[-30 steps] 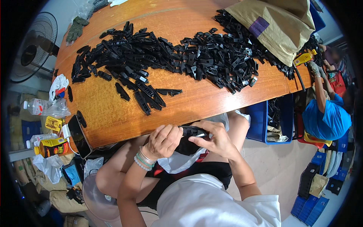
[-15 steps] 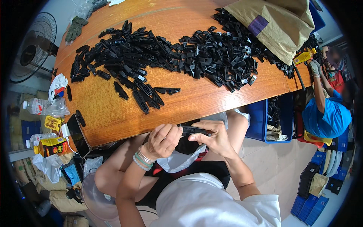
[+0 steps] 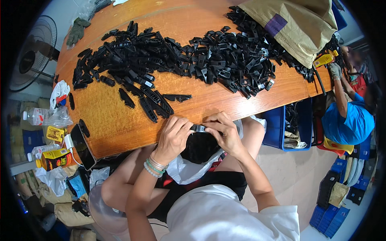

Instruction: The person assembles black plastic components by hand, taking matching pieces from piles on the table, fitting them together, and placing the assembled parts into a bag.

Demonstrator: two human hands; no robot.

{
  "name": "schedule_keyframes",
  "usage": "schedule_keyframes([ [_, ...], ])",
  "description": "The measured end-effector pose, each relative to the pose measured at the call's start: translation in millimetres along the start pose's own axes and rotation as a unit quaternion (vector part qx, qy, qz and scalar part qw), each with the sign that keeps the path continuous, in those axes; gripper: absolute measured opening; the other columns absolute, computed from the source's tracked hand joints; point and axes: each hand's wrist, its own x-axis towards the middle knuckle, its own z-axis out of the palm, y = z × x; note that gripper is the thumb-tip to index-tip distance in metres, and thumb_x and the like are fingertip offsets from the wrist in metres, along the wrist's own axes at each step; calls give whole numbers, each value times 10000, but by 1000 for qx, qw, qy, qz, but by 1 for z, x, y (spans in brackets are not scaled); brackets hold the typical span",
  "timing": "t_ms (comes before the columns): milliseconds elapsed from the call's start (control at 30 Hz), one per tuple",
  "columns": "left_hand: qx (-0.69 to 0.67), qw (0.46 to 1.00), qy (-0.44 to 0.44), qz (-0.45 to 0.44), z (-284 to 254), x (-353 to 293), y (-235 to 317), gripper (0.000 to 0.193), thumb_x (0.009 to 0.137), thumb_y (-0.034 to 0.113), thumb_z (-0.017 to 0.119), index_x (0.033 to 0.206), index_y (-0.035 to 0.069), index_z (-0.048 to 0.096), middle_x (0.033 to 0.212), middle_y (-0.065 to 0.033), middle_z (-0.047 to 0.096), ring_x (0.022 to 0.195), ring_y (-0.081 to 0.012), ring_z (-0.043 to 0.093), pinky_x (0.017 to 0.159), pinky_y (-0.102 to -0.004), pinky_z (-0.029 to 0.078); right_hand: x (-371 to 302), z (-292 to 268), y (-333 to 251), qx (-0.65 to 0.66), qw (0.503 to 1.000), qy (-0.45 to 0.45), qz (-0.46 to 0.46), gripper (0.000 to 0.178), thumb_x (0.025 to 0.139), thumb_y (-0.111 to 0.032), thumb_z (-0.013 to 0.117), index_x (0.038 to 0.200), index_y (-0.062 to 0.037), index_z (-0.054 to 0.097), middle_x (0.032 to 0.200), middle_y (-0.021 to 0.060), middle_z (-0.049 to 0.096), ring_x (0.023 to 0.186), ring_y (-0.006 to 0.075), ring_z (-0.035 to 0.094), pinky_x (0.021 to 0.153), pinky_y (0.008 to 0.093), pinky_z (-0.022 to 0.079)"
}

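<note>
Between my two hands, just over the near edge of the wooden table [image 3: 120, 134], is a small black plastic part [image 3: 198, 128]. My left hand [image 3: 173, 134] pinches its left end, and my right hand [image 3: 223, 131] grips the right end with thumb and fingers. Fingers cover much of the part. Beyond them lies a heap of long black plastic pieces [image 3: 136, 60]. Next to it, a heap of shorter black clip-like pieces [image 3: 233, 60] spreads to the right. Below my hands an open white bag [image 3: 177, 170] sits in my lap, with dark contents.
A phone [image 3: 82, 146] leans at the table's left edge, near bottles [image 3: 54, 158]. Under the right side stands a blue crate [image 3: 273, 128]. A tan sack [image 3: 297, 28] lies at the back right. A co-worker in blue [image 3: 348, 120] works at far right. A fan [image 3: 34, 56] stands left.
Both hands have moved up slightly, from below the table edge to over it, still holding the black part between them. The part appears turned, with a shiny face showing.
</note>
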Motion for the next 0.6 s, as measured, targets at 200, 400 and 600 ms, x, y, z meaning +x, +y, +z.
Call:
schedule_keyframes([
  [200,-17,1000,25,-7,1,1,2,218,754,-25,674,963,-49,618,952,-151,581,875,-323,556,768,-410,472,-5,0,-7,24,999,8,28,274,735,-59,743,1000,1,704,1012,88,626,889,251,547,791,343,418],
  [400,-43,999,16,18,-10,6,-3,260,713,30,743,940,-38,634,905,-126,592,834,-305,567,731,-395,480,-1,-14,-6,62,993,-83,49,321,722,-14,747,1039,1,701,1041,96,643,1017,268,594,846,340,479],
  [600,192,979,61,7,-28,40,-9,236,803,62,650,1020,-28,619,960,-114,584,968,-272,537,829,-388,427,63,-31,6,-40,999,-14,-5,208,809,7,654,1015,16,675,1034,125,646,1002,284,605,829,366,483],
])
